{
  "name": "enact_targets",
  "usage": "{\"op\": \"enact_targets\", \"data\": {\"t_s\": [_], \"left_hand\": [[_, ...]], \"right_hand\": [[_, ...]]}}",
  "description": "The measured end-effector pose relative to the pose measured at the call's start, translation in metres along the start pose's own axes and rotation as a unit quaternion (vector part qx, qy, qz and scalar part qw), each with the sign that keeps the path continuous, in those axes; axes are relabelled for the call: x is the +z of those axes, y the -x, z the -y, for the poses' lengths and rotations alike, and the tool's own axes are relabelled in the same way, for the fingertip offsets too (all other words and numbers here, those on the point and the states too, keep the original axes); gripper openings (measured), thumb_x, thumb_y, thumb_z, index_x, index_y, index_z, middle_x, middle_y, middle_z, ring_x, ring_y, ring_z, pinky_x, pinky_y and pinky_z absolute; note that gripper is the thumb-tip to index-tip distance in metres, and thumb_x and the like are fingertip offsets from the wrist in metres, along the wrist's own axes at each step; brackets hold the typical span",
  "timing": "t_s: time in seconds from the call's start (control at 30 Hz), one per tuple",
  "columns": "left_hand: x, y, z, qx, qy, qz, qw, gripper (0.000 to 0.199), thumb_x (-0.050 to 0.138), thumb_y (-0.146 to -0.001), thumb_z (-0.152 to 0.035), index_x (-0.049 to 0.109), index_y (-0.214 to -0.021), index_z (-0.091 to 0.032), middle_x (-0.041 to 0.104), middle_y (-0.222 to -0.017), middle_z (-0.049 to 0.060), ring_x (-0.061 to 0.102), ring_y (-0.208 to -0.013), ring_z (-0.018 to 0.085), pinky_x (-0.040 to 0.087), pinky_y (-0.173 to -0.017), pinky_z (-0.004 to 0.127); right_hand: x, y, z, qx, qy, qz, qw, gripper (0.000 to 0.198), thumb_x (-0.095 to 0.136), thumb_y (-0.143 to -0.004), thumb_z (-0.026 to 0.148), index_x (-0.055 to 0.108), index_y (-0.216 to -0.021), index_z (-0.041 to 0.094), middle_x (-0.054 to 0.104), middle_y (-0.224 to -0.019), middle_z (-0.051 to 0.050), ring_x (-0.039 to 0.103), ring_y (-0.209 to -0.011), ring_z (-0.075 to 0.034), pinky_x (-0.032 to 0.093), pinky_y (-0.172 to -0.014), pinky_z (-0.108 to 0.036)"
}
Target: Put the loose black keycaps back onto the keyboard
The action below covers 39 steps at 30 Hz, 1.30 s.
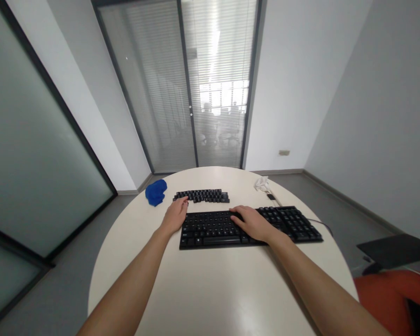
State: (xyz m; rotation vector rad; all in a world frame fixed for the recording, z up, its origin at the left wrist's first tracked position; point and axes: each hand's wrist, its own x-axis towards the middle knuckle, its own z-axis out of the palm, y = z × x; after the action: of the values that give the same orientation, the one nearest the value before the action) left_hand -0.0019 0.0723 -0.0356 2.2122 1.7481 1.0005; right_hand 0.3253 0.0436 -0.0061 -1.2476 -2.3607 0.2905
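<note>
A black computer keyboard (210, 228) lies flat on the table, its upper key rows partly bare of keycaps. Behind it, loose black keycaps (205, 193) stand in rows on the tabletop. My left hand (175, 215) reaches past the keyboard's left end, fingertips drawn together at the left front of those keycaps. One keycap seems to be between the fingertips, partly hidden by them. My right hand (254, 223) rests over the middle of the keyboard, thumb and forefinger apart near the bare area, covering some keys. Nothing shows in its grasp.
A crumpled blue cloth (156, 192) lies at the table's left rear. At the right rear are a white bundle (262, 183) and a small black-and-white item (271, 197). A cable (320, 221) runs off right. An orange-red chair (388, 294) stands beside the round table (210, 289).
</note>
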Motion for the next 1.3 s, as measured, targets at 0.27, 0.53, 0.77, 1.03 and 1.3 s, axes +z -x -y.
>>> {"op": "enact_targets", "data": {"t_s": [0.27, 0.53, 0.77, 1.03, 1.3], "left_hand": [[-0.012, 0.005, 0.010, -0.007, -0.061, -0.025, 0.998, 0.022, 0.050, -0.094, -0.018, 0.072, -0.098, -0.021, 0.068, -0.110, 0.006, 0.064, -0.101, 0.023, 0.049, -0.090, 0.034], [-0.014, 0.008, 0.007, -0.013, -0.052, -0.043, 0.998, 0.017, 0.056, -0.089, -0.014, 0.071, -0.090, -0.020, 0.067, -0.104, 0.007, 0.064, -0.097, 0.024, 0.050, -0.089, 0.036], [-0.018, 0.010, -0.028, 0.034, 0.033, -0.027, 0.999, 0.016, 0.058, -0.091, -0.021, 0.070, -0.101, -0.023, 0.071, -0.107, 0.003, 0.066, -0.100, 0.020, 0.053, -0.086, 0.031], [-0.022, 0.029, -0.084, 0.120, 0.119, 0.075, 0.983, 0.011, 0.069, -0.088, -0.023, 0.073, -0.097, -0.025, 0.073, -0.102, 0.002, 0.063, -0.102, 0.023, 0.046, -0.097, 0.039], [-0.017, 0.032, -0.088, 0.122, 0.136, 0.153, 0.971, 0.011, 0.071, -0.087, -0.024, 0.078, -0.096, -0.027, 0.076, -0.100, 0.002, 0.063, -0.102, 0.022, 0.047, -0.095, 0.036]], "right_hand": [[0.003, 0.003, -0.001, -0.003, -0.002, -0.008, 1.000, 0.036, 0.050, -0.099, 0.035, 0.065, -0.124, 0.014, 0.070, -0.122, -0.015, 0.063, -0.114, -0.029, 0.045, -0.105, -0.044], [0.002, 0.004, 0.000, -0.002, -0.005, -0.008, 1.000, 0.037, 0.050, -0.099, 0.035, 0.065, -0.125, 0.015, 0.069, -0.123, -0.014, 0.063, -0.116, -0.029, 0.045, -0.106, -0.044], [0.003, 0.003, -0.002, -0.001, -0.010, -0.008, 1.000, 0.037, 0.050, -0.098, 0.036, 0.065, -0.126, 0.016, 0.069, -0.124, -0.014, 0.062, -0.116, -0.029, 0.045, -0.106, -0.045], [0.002, 0.004, -0.002, -0.001, -0.010, -0.008, 1.000, 0.037, 0.050, -0.098, 0.036, 0.065, -0.126, 0.017, 0.069, -0.124, -0.013, 0.062, -0.117, -0.029, 0.045, -0.106, -0.044], [0.001, 0.003, -0.001, 0.002, -0.012, -0.004, 1.000, 0.038, 0.050, -0.098, 0.036, 0.064, -0.127, 0.015, 0.069, -0.125, -0.014, 0.062, -0.118, -0.029, 0.044, -0.107, -0.045]]}}
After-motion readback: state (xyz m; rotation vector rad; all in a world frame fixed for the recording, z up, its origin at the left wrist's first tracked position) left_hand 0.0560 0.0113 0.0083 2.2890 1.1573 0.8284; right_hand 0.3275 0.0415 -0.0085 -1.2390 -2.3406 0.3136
